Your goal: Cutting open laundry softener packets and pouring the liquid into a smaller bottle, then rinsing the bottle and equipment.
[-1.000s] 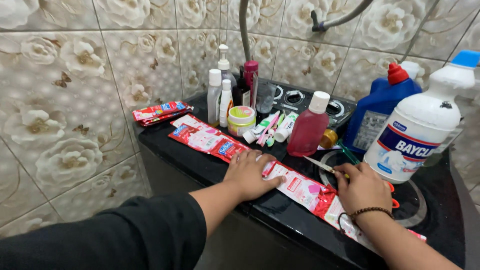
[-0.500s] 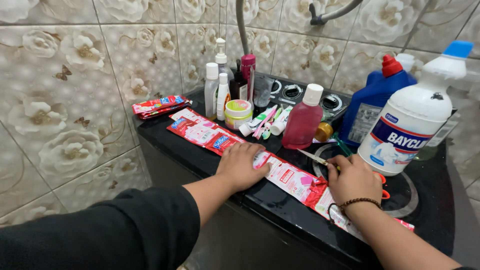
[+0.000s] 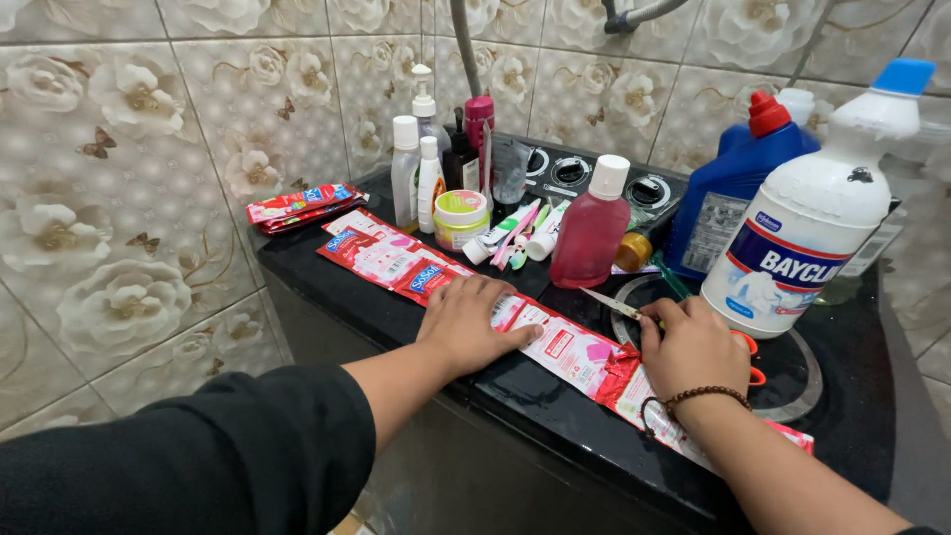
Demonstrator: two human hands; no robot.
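On the black machine lid [image 3: 555,411], the left hand [image 3: 474,322] flattens a long red-and-white sachet strip [image 3: 565,349] running ten-to-four, while the right hand [image 3: 693,352] grips orange-handled scissors [image 3: 619,306] at its one o'clock side.

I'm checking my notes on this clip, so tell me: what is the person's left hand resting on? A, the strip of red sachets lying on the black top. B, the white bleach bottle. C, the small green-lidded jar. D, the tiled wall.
A: the left hand lies flat, palm down, on the strip of red sachets stretched across the black top, while the right hand holds scissors further along.
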